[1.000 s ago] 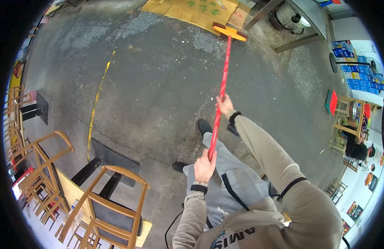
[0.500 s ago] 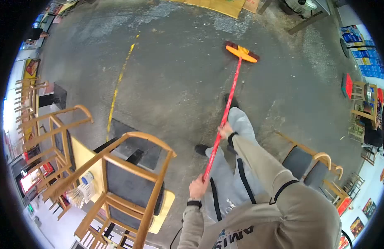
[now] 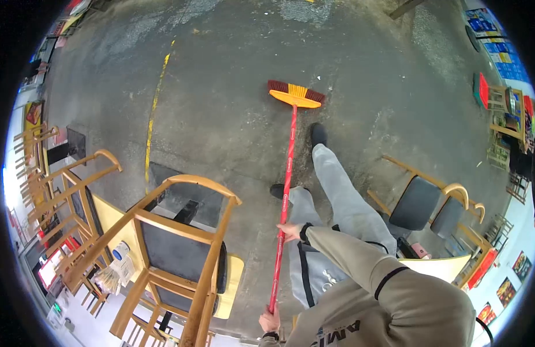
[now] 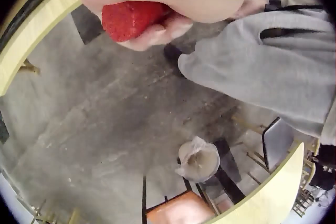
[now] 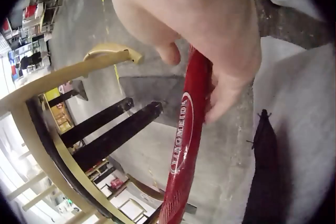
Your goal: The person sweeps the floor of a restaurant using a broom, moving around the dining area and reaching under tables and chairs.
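Observation:
A long red broom (image 3: 289, 156) slants across the head view. Its orange head, with dark red and yellow bristles, lies on the grey floor ahead of the feet. My right hand (image 3: 290, 232) grips the handle partway along, beside the thigh. Around the upper end of the handle curls my left hand (image 3: 270, 320), low in the head view. The handle's red rounded tip pokes out of that fist in the left wrist view. White lettering shows on the handle (image 5: 186, 134) just below my right hand in the right wrist view.
Wooden chairs (image 3: 181, 231) rest upside down on a table at the left, legs jutting out. More dark-seated chairs (image 3: 418, 202) stand at the right. A lined bin (image 4: 199, 161) sits on the floor. A yellow line (image 3: 156, 107) runs along the floor at left.
The broom head has come back from the cardboard towards the feet and shifted left. Both hands have drawn back towards the body, still gripping the handle. The view has shifted too.

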The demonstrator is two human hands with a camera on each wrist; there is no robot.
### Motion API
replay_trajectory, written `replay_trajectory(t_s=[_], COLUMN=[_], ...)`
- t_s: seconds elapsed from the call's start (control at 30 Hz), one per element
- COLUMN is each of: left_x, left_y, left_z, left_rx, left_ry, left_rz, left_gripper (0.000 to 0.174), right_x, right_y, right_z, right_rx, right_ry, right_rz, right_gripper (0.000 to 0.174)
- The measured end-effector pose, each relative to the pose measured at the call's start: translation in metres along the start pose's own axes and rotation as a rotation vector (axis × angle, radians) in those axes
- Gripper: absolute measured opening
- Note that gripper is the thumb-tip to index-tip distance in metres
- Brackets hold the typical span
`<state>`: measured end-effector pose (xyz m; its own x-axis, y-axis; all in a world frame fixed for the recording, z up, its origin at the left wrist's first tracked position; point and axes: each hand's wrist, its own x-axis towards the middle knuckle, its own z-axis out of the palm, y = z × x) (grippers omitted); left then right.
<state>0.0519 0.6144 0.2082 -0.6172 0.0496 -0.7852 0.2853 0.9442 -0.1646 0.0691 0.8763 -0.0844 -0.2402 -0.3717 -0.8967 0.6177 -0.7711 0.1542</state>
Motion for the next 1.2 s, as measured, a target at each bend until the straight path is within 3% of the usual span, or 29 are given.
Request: replay_trajectory(t_s=[0.07,0.13,0.23,0.37,0.4,0.43,0.47,0.53,0.6,0.67,0.73,0.8,0.93,1.0,1.07,1.17,1.2], left_x=[-0.001,0.004,0.031,0.094,0.106,0.117,0.129,0.144,0.152,0.150,0.148,0.145,0.153,0.155,0.164,0.170,0.176], left_y=[0.013,0.042,0.109,0.257,0.308,0.358,0.402,0.496,0.571,0.623,0.649,0.652,0.581,0.532,0.469,0.374,0.340], left_z=[-0.013,-0.025,-0.027,-0.042,-0.056,-0.068,-0.079,-0.107,-0.128,-0.145,-0.152,-0.153,-0.113,-0.098,-0.076,-0.054,-0.041], left_rx=[-0.002,-0.039,-0.109,-0.128,-0.031,-0.079,-0.126,-0.160,-0.157,-0.173,-0.132,-0.093,-0.038,-0.024,0.005,0.002,0.012], left_ry=[0.031,0.091,0.109,0.111,0.069,0.043,0.045,0.020,0.056,0.072,0.023,-0.001,-0.011,-0.019,-0.050,-0.055,-0.068], left_rz=[0.027,0.074,0.119,0.283,0.280,0.339,0.448,0.558,0.679,0.772,0.806,0.841,0.707,0.640,0.551,0.488,0.491], left_gripper=[0.044,0.042,0.040,0.044,0.044,0.046,0.048,0.049,0.053,0.054,0.055,0.056,0.053,0.053,0.055,0.057,0.058], right_x=[-0.018,-0.028,-0.083,-0.084,-0.118,-0.095,-0.134,-0.150,-0.185,-0.222,-0.235,-0.246,-0.212,-0.109,-0.122,-0.088,-0.075], right_y=[-0.007,-0.020,-0.101,-0.221,-0.258,-0.292,-0.325,-0.384,-0.426,-0.444,-0.434,-0.418,-0.365,-0.327,-0.285,-0.224,-0.203], right_z=[0.010,0.013,-0.017,-0.136,-0.159,-0.202,-0.225,-0.299,-0.351,-0.385,-0.395,-0.393,-0.358,-0.368,-0.301,-0.236,-0.215], right_rx=[-0.005,0.004,0.203,0.075,-0.080,0.006,0.006,0.017,-0.127,-0.087,0.059,0.156,0.128,-0.059,-0.257,-0.182,-0.225], right_ry=[0.025,0.348,0.449,0.580,0.828,0.808,0.841,0.839,0.970,0.820,0.841,0.774,0.757,0.899,1.052,0.942,0.956], right_rz=[-0.080,-0.529,-0.605,-0.843,-0.883,-0.895,-0.954,-0.990,-1.092,-1.002,-0.982,-0.982,-0.889,-0.883,-0.776,-0.690,-0.742], right_gripper=[0.037,0.035,0.031,0.028,0.027,0.026,0.027,0.023,0.026,0.025,0.027,0.039,0.053,0.059,0.061,0.054,0.054])
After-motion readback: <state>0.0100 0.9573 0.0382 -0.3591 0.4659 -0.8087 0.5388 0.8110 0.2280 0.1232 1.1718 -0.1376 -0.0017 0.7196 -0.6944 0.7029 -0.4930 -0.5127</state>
